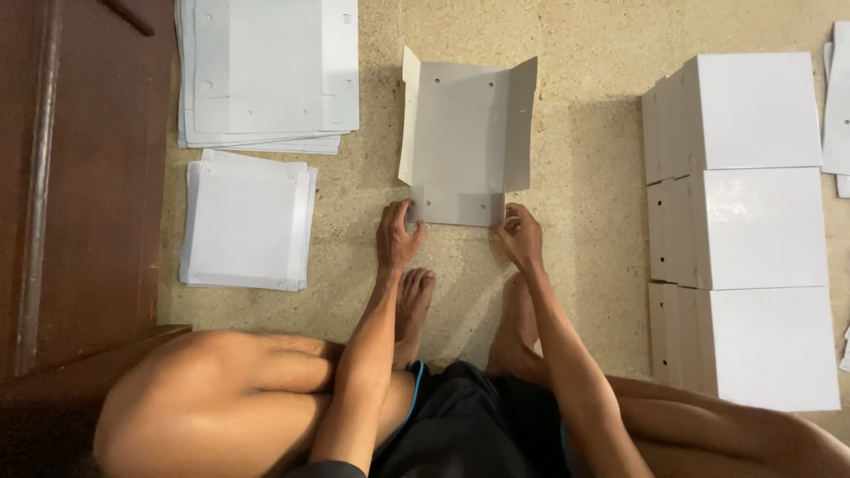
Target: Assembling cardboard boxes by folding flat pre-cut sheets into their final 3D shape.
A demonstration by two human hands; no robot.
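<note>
— On the floor lies the grey cardboard sheet, side flaps raised; the left hand and right hand pinch its near flap.

— Risk?

— Uneven pressing could crease that flap crooked, or the sheet could slide forward.

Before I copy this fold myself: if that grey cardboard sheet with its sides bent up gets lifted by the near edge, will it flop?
The grey sheet probably stays fairly stiff: its side flaps stand up unsupported. It looks thin, so likely light. The left hand and right hand pinch its near flap; the creases may hinge if it is lifted there.
</note>
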